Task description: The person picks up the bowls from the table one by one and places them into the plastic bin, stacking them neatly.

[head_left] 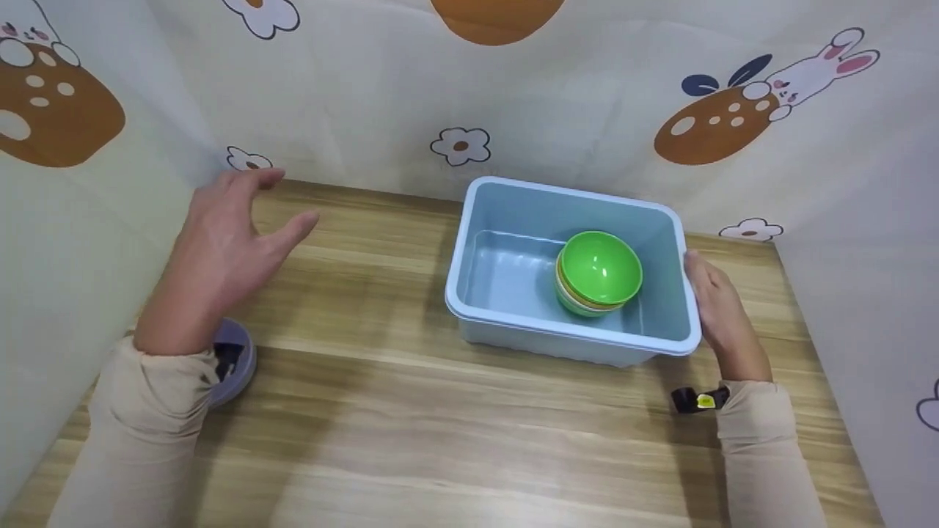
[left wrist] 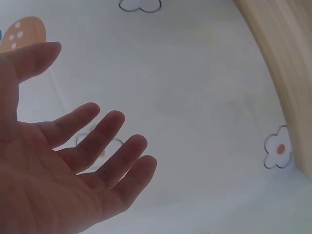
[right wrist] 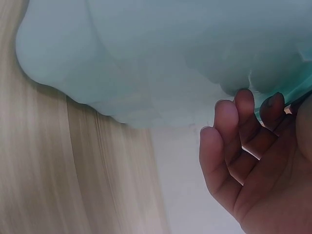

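Note:
A light blue plastic storage bin (head_left: 576,339) stands toward the back of the wooden table. Inside it, right of centre, is a stack of small bowls (head_left: 600,270), green on top with yellow, white and green rims below. My right hand (head_left: 715,304) holds the bin at its right rim; in the right wrist view its fingers (right wrist: 226,114) bend up beneath the rim against the bluish wall, the thumb mostly hidden. My left hand (head_left: 227,238) hovers over the table's left side, holding nothing, thumb and fingers spread apart, palm showing in the left wrist view.
A round purple container (head_left: 238,367) sits on the table at the left, partly hidden by my left forearm. Cloth walls with flowers and rabbits, such as the back wall (head_left: 352,110), enclose the table (head_left: 440,440) at left, back and right.

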Demonstrator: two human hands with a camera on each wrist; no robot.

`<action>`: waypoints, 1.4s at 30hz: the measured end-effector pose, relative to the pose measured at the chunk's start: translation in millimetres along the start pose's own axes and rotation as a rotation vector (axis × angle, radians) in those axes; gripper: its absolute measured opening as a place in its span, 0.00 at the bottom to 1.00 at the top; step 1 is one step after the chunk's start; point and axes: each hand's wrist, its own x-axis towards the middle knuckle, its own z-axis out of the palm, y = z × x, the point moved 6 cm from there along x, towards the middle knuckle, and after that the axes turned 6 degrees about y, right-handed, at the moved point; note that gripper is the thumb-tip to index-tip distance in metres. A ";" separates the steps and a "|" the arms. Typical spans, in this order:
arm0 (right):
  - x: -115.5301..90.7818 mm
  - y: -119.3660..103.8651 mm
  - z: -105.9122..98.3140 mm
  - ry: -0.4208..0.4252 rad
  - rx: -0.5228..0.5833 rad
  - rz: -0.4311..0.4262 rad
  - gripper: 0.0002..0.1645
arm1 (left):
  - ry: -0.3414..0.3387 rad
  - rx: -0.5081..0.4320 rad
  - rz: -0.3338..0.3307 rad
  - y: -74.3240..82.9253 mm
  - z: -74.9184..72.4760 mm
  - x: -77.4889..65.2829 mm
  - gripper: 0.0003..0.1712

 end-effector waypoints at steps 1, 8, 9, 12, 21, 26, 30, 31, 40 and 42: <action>-0.1 -0.2 0.5 0.000 0.004 -0.001 0.44 | 0.004 0.001 -0.009 -5.8 -1.5 -3.0 0.40; 0.3 -1.6 3.4 -0.011 0.065 -0.026 0.43 | 0.045 -0.010 -0.096 -49.0 -7.1 -30.1 0.41; 0.5 -1.3 3.4 -0.013 0.069 -0.031 0.43 | 0.038 -0.010 -0.112 -54.9 -6.9 -33.8 0.42; 1.0 0.4 3.3 -0.010 0.058 -0.037 0.42 | 0.015 0.001 -0.152 -71.6 -5.7 -43.4 0.44; 1.8 2.8 3.9 -0.013 0.046 -0.012 0.43 | -0.080 0.096 -0.225 -111.8 8.3 -65.5 0.52; 0.6 1.8 2.9 -0.014 0.055 -0.021 0.43 | -0.129 0.164 -0.227 -124.2 14.4 -75.3 0.55; 0.0 0.7 2.4 -0.012 0.058 -0.023 0.43 | -0.174 0.193 -0.269 -132.7 17.5 -83.1 0.58; -0.1 0.5 2.5 -0.012 0.056 -0.023 0.43 | -0.179 0.196 -0.273 -134.2 18.3 -85.0 0.58; -1.2 -0.9 3.9 0.000 0.105 -0.047 0.40 | -0.141 0.200 -0.251 -141.4 26.1 -100.6 0.59; -1.1 -0.5 3.5 0.002 0.093 -0.047 0.40 | -0.138 0.212 -0.258 -142.1 26.5 -103.1 0.60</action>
